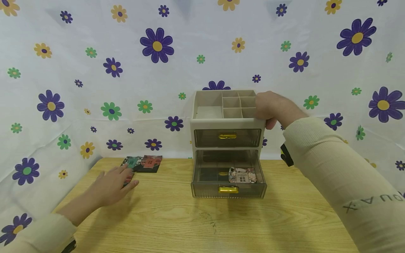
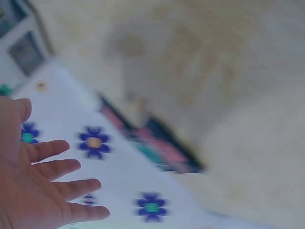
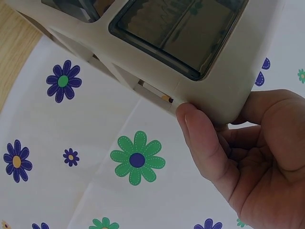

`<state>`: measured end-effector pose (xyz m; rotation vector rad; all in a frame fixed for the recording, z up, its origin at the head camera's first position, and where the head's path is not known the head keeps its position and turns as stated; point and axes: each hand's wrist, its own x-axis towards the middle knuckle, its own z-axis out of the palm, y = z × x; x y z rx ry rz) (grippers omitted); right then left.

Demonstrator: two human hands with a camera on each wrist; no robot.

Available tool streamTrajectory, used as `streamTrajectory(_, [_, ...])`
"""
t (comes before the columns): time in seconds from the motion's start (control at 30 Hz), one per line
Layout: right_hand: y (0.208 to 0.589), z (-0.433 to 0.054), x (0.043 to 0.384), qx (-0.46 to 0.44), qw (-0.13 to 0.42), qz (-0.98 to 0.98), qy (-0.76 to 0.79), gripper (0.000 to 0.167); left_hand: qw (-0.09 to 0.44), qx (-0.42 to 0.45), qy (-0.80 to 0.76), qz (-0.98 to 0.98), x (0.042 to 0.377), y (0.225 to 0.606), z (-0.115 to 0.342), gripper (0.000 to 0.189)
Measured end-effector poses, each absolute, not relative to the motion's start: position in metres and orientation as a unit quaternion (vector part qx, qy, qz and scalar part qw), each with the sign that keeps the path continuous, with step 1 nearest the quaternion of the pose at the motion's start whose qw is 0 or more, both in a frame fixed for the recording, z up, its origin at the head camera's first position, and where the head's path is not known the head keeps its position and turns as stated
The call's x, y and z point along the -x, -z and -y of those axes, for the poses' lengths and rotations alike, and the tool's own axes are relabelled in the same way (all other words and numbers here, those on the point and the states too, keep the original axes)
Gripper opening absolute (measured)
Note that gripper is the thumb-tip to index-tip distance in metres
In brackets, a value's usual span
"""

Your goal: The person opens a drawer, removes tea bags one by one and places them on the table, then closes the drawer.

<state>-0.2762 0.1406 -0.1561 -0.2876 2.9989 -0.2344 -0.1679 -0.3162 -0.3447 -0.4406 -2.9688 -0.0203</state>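
Observation:
A beige desktop drawer organizer [image 1: 228, 123] stands on the table, its lower drawer [image 1: 202, 191] pulled out and its upper drawer [image 1: 207, 138] closed. My right hand [image 1: 269, 107] grips the organizer's top right edge; thumb and curled fingers show at that corner [image 3: 238, 102] in the right wrist view. Inside the lower drawer lies a flowered sachet [image 1: 243, 175]. At the left, my left hand [image 1: 114, 184] is over several flat sachets, fingers straight and spread in the left wrist view. Among them are a red and black sachet [image 1: 152, 163] and a teal one [image 1: 132, 161]; another red one is partly hidden under the fingers.
The organizer's top has a large compartment [image 1: 209, 111] and several small ones. A flowered cloth [image 1: 133, 88] hangs right behind the wooden table [image 1: 171, 218]. A dark strap [image 1: 286, 155] is at the right wrist.

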Motion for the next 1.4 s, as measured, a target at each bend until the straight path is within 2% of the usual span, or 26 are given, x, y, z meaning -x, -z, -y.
streamTrajectory(0.2, [0.156, -0.141, 0.276, 0.095, 0.06, -0.991, 0.078, 0.022, 0.137, 0.219, 0.03, 0.966, 0.164, 0.306, 0.268, 0.05])
streamTrajectory(0.37, [0.156, -0.141, 0.275, 0.099, 0.062, -0.99, 0.078, 0.023, 0.187, 0.292, 0.042, 0.937, 0.16, 0.284, 0.23, 0.036])
streamTrajectory(0.63, [0.156, -0.141, 0.275, 0.095, 0.064, -0.99, 0.082, 0.021, 0.226, 0.379, 0.048, 0.896, 0.164, 0.266, 0.181, 0.016])
streamTrajectory(0.8, [0.156, -0.14, 0.275, 0.094, 0.061, -0.991, 0.078, 0.021, 0.233, 0.416, 0.03, 0.879, 0.171, 0.259, 0.155, 0.008])
streamTrajectory(0.93, [0.155, -0.14, 0.274, 0.092, 0.06, -0.991, 0.079, 0.021, 0.22, 0.449, 0.013, 0.866, 0.18, 0.256, 0.132, 0.008])
streamTrajectory(1.07, [0.156, -0.141, 0.274, 0.09, 0.06, -0.991, 0.08, 0.023, 0.185, 0.475, 0.006, 0.86, 0.192, 0.255, 0.108, 0.011])
streamTrajectory(1.2, [0.157, -0.142, 0.275, 0.095, 0.06, -0.991, 0.077, 0.023, 0.124, 0.48, 0.01, 0.869, 0.202, 0.252, 0.089, 0.014])
streamTrajectory(1.4, [0.157, -0.141, 0.275, 0.095, 0.059, -0.991, 0.076, 0.025, 0.005, 0.476, 0.011, 0.88, 0.214, 0.249, 0.063, 0.02])
